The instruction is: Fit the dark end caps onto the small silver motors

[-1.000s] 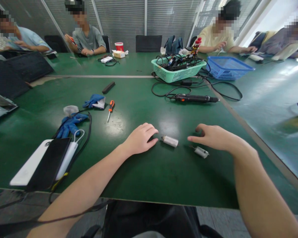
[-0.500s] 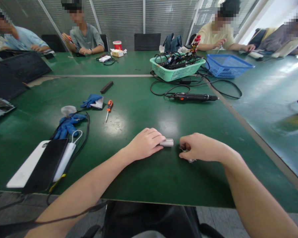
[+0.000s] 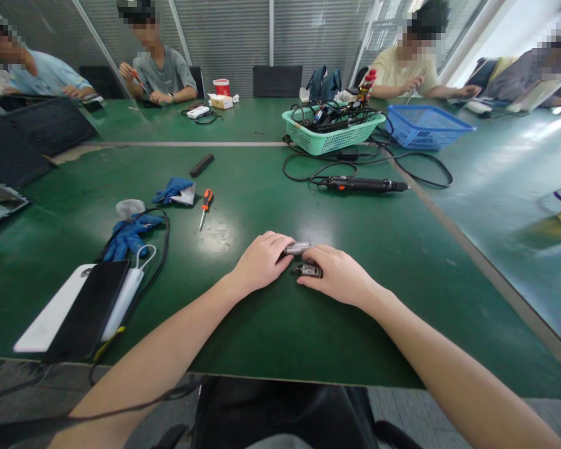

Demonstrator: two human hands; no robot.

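Near the front of the green table, my left hand [image 3: 264, 259] is closed on one end of a silver metal cylinder [image 3: 299, 248], which points to the right. My right hand [image 3: 339, 274] grips a shorter grey metal cylinder [image 3: 310, 270] between thumb and fingers; dark openings show in its side and a thin tip sticks out to the left. This shorter piece lies just nearer to me than the silver one. My right fingertips reach close to the silver cylinder's right end; whether they touch it I cannot tell.
An orange-handled screwdriver [image 3: 206, 206] and blue gloves [image 3: 129, 236] lie left. A black phone [image 3: 88, 308] is at front left. Farther back are a black electric screwdriver [image 3: 362, 184], a green basket [image 3: 331, 136] of cables and a blue basket [image 3: 427, 128]. Several people sit around the table.
My right hand has moved left with the grey cylinder, which now shows more clearly, up to my left hand. My left hand and the silver cylinder have shifted slightly left and away from me.
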